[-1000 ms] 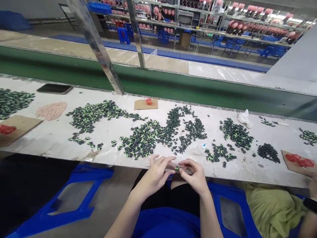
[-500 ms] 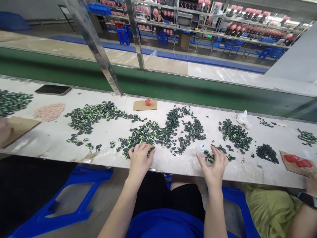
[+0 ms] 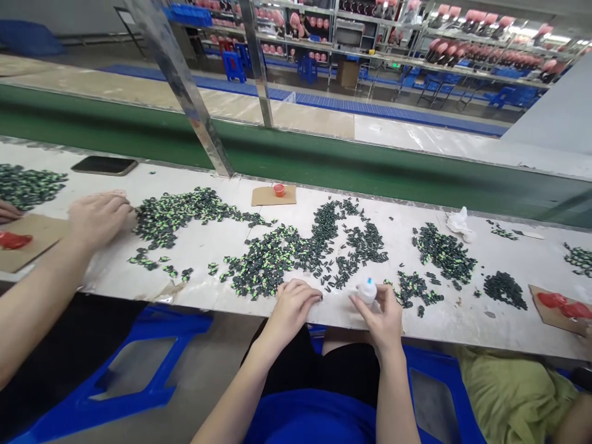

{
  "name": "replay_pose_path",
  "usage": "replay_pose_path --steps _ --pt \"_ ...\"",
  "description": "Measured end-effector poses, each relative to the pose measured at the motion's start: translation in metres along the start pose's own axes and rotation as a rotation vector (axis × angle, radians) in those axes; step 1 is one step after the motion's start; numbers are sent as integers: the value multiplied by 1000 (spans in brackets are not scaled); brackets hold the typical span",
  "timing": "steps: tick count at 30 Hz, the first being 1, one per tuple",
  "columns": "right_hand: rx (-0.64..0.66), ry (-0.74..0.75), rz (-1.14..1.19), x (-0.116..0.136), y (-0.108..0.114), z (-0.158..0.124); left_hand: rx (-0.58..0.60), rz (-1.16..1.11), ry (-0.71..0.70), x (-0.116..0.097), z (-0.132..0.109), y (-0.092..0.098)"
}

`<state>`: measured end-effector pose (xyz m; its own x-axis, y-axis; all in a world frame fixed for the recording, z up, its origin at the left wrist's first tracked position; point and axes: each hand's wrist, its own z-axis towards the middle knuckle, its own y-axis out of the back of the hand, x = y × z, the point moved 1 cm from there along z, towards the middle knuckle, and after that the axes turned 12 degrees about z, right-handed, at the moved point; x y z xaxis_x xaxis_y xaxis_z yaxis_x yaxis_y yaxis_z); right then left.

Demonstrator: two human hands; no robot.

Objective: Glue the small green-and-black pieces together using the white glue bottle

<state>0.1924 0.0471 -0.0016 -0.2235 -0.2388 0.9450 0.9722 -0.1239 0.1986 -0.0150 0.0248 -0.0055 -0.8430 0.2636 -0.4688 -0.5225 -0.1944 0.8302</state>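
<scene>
My left hand point(image 3: 295, 303) is closed in a pinch at the front of the table, with a small dark piece point(image 3: 320, 297) showing at its fingertips. Between the thumb and fingers of my right hand point(image 3: 383, 313) is a small white squeeze bottle point(image 3: 367, 291) with a blue tip, standing upright. Just behind my left hand spreads a pile of small black-and-green pieces point(image 3: 263, 262). Plain dark pieces point(image 3: 325, 225) lie beyond, between my hands. A smaller cluster of black-and-green pieces point(image 3: 411, 288) is to the right of my right hand.
A co-worker's hand point(image 3: 99, 217) reaches in from the left beside another pile point(image 3: 178, 213). A red cup point(image 3: 279, 190) stands on cardboard point(image 3: 259, 197) at the back. Crumpled tissue point(image 3: 457, 222), a dark pile point(image 3: 504, 290) and red material on cardboard point(image 3: 548, 322) are rightward.
My left hand has moved right, away from the pile. My right hand has moved left and now grips the bottle. At the left, a co-worker's arm has reached further over the table.
</scene>
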Motion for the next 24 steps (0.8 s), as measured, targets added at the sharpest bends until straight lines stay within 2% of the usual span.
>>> replay_pose_path --steps 6,13,24 --pt "-60 -36 178 -1 -3 -3 -32 42 31 1 -6 -4" --pt "-88 -203 326 -2 -7 -3 -21 -26 57 2 -9 -7" --pt "-112 -250 228 2 -26 1 -4 -86 180 2 -4 -9"
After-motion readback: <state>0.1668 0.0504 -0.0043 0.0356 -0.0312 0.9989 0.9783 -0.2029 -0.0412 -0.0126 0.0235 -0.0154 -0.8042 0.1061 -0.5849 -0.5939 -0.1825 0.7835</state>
